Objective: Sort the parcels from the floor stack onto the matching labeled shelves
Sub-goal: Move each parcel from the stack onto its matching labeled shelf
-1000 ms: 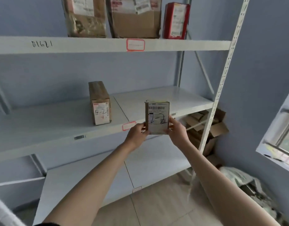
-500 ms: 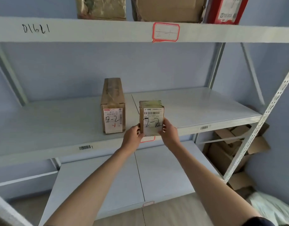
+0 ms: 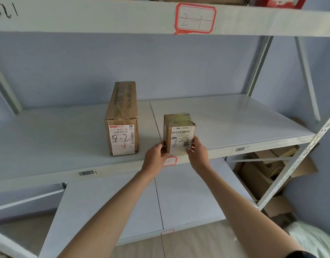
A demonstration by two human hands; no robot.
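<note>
A small brown parcel (image 3: 179,133) with a white label marked "2-2" sits at the front edge of the middle shelf (image 3: 234,125). My left hand (image 3: 155,155) grips its left side and my right hand (image 3: 197,151) grips its right side. To its left stands a longer brown parcel (image 3: 122,116), also marked "2-2", resting on the same shelf. A red-bordered shelf tag (image 3: 170,161) on the middle shelf's front lip is partly hidden behind my hands. The upper shelf carries a red-bordered tag (image 3: 195,18) reading "2-1".
Parcels on the top shelf show only their bottom edges, among them a red one (image 3: 283,1). A lower shelf (image 3: 123,205) lies beneath. Flattened cardboard boxes (image 3: 268,168) pile up behind the right upright post (image 3: 298,168). A white bag (image 3: 313,239) lies on the floor at the bottom right.
I have stepped closer to the shelf and carried the small parcel forward and up from in front of the shelf onto the middle shelf's front edge, beside the longer parcel.
</note>
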